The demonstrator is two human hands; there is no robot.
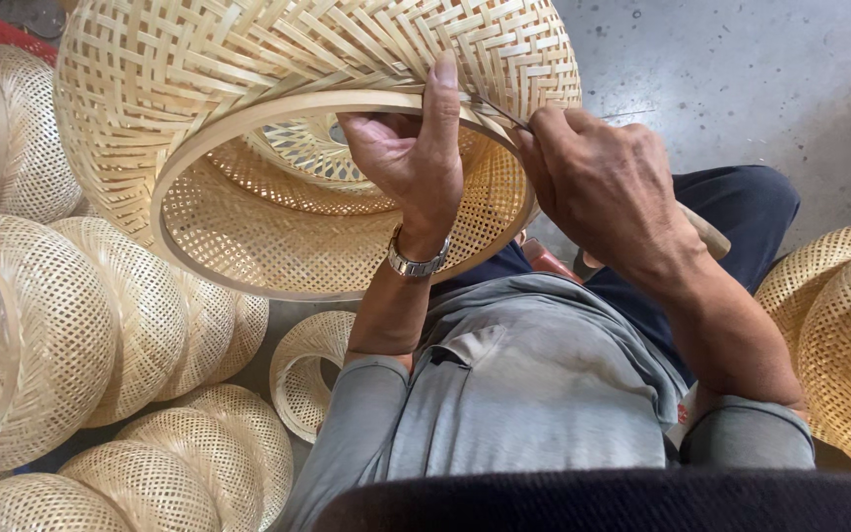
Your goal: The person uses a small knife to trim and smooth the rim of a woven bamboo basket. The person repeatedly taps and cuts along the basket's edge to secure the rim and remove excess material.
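A large woven bamboo basket (248, 89), dome-shaped with a smooth hoop rim, is tipped with its opening towards me. My left hand (411, 148), with a metal watch on the wrist, grips the rim: the thumb lies over the outside and the fingers curl inside. My right hand (603, 182) is closed on a knife with a wooden handle (706, 234). Its thin dark blade (494, 110) rests against the rim, right beside my left thumb. The basket sits above my lap.
Several similar woven bamboo baskets (61, 335) are stacked at the left, and more (839, 325) lie at the right. A smaller one (302, 374) sits by my left elbow. Grey concrete floor (741, 79) shows at the upper right.
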